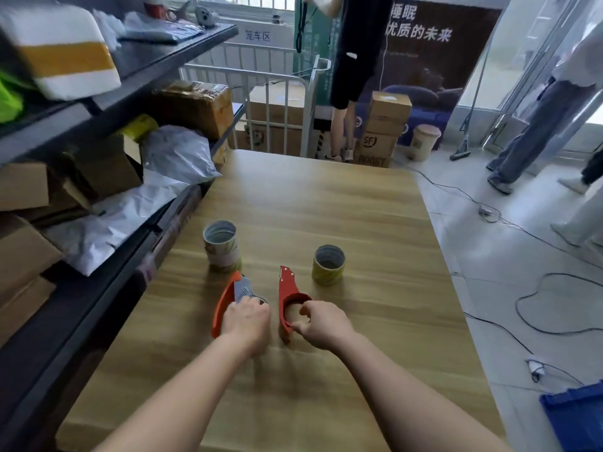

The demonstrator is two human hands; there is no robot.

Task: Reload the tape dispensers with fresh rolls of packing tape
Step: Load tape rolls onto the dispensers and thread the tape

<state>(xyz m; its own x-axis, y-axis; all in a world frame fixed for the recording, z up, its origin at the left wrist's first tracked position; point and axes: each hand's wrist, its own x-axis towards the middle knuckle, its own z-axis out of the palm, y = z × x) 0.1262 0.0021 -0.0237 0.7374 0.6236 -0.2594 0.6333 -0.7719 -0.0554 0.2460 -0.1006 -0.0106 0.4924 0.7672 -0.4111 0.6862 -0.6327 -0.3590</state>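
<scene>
Red dispensers lie on the wooden table (pixel 326 203), long axes pointing away: left hand (pixel 246 322) grips one (pixel 225 300), right hand (pixel 321 324) pinches the other (pixel 288 296). Fresh tape rolls (pixel 329 264) stand just beyond, the nearer one toward the right hand.

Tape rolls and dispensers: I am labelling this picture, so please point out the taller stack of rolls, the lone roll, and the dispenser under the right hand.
Stack of rolls (pixel 224 251), head view, side wall.
Lone roll (pixel 328 274), head view, outer side.
Right dispenser (pixel 286 287), head view, red body below the blade.
</scene>
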